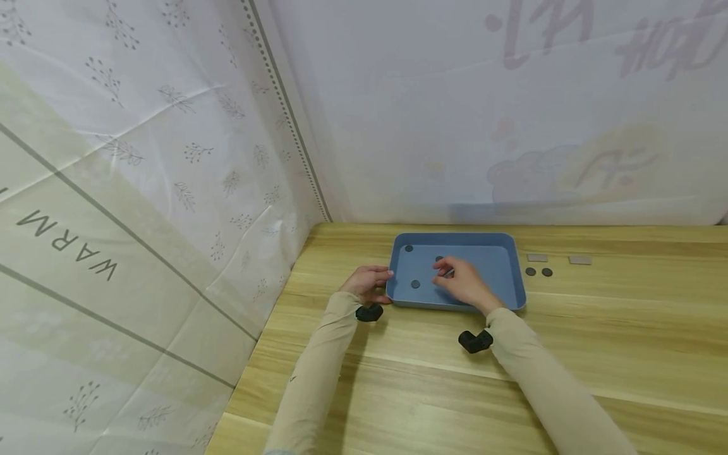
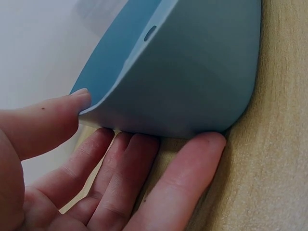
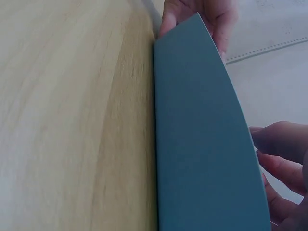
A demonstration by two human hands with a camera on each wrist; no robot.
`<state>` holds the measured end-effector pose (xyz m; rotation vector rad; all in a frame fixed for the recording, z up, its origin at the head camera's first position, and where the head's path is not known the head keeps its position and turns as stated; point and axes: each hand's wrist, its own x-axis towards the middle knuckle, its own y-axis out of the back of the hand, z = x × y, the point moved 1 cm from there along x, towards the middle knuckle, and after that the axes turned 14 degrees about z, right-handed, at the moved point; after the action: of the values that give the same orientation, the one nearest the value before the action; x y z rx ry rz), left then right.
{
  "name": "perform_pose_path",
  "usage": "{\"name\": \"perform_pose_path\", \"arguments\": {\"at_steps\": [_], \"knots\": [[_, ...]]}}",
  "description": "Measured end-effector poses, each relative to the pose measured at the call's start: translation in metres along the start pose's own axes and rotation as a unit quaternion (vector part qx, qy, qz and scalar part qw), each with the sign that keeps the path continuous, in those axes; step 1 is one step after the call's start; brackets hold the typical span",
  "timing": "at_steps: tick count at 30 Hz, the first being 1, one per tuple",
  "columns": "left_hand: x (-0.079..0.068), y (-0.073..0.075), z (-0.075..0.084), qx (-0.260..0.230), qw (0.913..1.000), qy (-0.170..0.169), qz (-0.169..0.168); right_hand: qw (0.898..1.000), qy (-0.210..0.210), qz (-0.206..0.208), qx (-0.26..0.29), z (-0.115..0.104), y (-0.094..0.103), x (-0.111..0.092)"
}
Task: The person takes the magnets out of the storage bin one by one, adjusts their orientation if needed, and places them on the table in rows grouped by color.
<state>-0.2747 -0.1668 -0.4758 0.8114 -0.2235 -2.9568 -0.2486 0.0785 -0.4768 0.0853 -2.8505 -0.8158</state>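
Observation:
A shallow blue rectangular tray (image 1: 455, 239) sits on the wooden table, with a few small dark round discs inside. My left hand (image 1: 366, 282) grips the tray's left end; in the left wrist view the thumb (image 2: 53, 120) lies on the rim and the fingers (image 2: 178, 183) touch the outer wall. Over the middle of the tray hovers my right hand (image 1: 463, 282), fingers bent, thumb and forefinger tips apart, nothing seen between them. Just beyond its fingertips lies a disc (image 1: 440, 258), partly hidden. Another disc (image 1: 409, 248) is at the back left, and one more disc (image 1: 416, 284) nearer the front.
Right of the tray on the table (image 1: 432, 404) lie two thin grey rectangles, a left piece (image 1: 537, 258) and a right piece (image 1: 580, 260). Two more dark discs (image 1: 547, 272) lie before them. Patterned cloth (image 1: 398, 126) hangs behind and at the left.

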Motion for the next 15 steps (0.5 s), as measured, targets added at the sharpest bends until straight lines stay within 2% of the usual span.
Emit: {"name": "perform_pose_path", "arguments": {"at_steps": [7,15], "knots": [[-0.002,0.001,0.001,0.000,1.0000,-0.001,-0.001,1.000,0.000,-0.006,0.006,-0.004,-0.011,0.002],[-0.003,-0.001,0.001,0.001,1.0000,-0.001,0.001,0.999,0.034,-0.027,-0.007,-0.014,-0.024,0.006]]}}
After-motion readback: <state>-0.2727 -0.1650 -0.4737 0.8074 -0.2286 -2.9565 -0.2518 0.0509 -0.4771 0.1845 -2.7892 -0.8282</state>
